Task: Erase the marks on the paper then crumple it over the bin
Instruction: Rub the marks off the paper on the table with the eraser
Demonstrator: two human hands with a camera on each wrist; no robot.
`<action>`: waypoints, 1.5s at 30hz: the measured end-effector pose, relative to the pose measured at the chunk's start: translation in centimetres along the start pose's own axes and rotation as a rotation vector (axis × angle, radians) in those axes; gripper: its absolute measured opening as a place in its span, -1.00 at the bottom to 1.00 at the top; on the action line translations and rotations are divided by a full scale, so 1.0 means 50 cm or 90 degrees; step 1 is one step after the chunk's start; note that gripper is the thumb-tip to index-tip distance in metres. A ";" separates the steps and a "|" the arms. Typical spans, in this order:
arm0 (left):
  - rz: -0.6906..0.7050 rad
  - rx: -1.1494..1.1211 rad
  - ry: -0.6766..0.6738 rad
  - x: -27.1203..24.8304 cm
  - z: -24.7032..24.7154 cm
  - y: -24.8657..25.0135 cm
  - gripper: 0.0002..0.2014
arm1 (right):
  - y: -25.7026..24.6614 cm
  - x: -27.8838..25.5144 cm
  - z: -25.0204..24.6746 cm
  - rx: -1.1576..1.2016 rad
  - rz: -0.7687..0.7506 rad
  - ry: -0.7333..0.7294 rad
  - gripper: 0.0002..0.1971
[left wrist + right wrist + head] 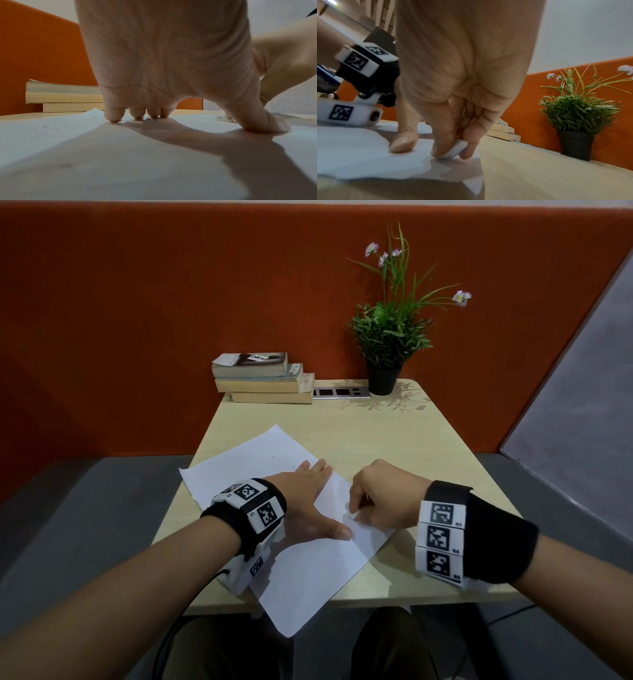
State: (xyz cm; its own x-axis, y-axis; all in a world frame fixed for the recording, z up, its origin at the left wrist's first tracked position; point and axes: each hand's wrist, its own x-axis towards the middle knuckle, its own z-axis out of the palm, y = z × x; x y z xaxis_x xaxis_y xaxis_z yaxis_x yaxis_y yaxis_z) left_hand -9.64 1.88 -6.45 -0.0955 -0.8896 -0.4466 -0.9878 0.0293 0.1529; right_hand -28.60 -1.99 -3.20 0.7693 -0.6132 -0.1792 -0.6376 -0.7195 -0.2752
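Observation:
A white sheet of paper [301, 563] lies slanted on the small wooden table [394, 440], its near corner hanging over the front edge. My left hand [308, 501] lies flat on the sheet with straight fingers [114, 115] and the thumb spread, pressing it down. My right hand [380, 501] pinches a small white eraser [456, 149] between thumb and fingers, its tip touching the paper [368, 155] near the right corner. Faint specks show on the paper [120, 155] in the left wrist view. No bin is in view.
A stack of three books [263, 378] sits at the table's back edge, next to a power socket strip [340, 392] and a potted plant [388, 344]. An orange partition [137, 320] stands behind. My knees are under the front edge.

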 end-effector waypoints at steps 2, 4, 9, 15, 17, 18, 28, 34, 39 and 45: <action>-0.001 0.002 0.000 0.001 -0.001 0.001 0.42 | 0.000 0.002 -0.001 -0.011 -0.003 -0.010 -0.87; 0.000 0.001 -0.001 0.001 -0.003 0.002 0.40 | -0.001 0.018 -0.007 -0.017 0.000 -0.004 -0.89; -0.003 -0.011 0.001 0.003 -0.001 -0.001 0.40 | -0.001 0.072 -0.018 -0.008 0.031 0.050 -0.89; 0.003 -0.004 -0.006 -0.003 -0.004 0.001 0.37 | 0.000 0.039 -0.011 -0.009 -0.006 0.029 -0.89; 0.013 0.002 -0.007 -0.003 -0.006 -0.001 0.37 | 0.002 0.015 -0.004 -0.002 -0.018 0.008 -0.88; 0.021 0.002 -0.008 -0.004 -0.010 0.000 0.36 | 0.003 0.006 0.000 -0.002 -0.019 -0.002 -0.88; -0.159 0.121 0.056 -0.076 -0.014 -0.006 0.17 | -0.011 -0.024 -0.006 0.006 -0.032 -0.069 -0.87; -0.171 0.031 -0.029 -0.101 0.005 -0.062 0.48 | -0.017 0.032 -0.005 0.041 -0.025 -0.020 -0.87; -0.154 0.063 -0.062 -0.087 -0.026 -0.065 0.43 | -0.020 0.101 0.009 0.052 0.010 0.050 -0.93; -0.147 0.055 -0.069 -0.082 -0.049 -0.073 0.36 | -0.036 0.132 0.002 0.021 -0.011 0.070 -0.91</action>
State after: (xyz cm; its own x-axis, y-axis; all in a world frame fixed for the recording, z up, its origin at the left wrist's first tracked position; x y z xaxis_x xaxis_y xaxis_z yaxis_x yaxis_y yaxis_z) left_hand -5.33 4.29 -3.02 0.1254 -0.8234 -0.5535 -0.9913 -0.1259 -0.0373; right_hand -22.35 -4.70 -3.96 0.7699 -0.6343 -0.0702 -0.6213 -0.7199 -0.3093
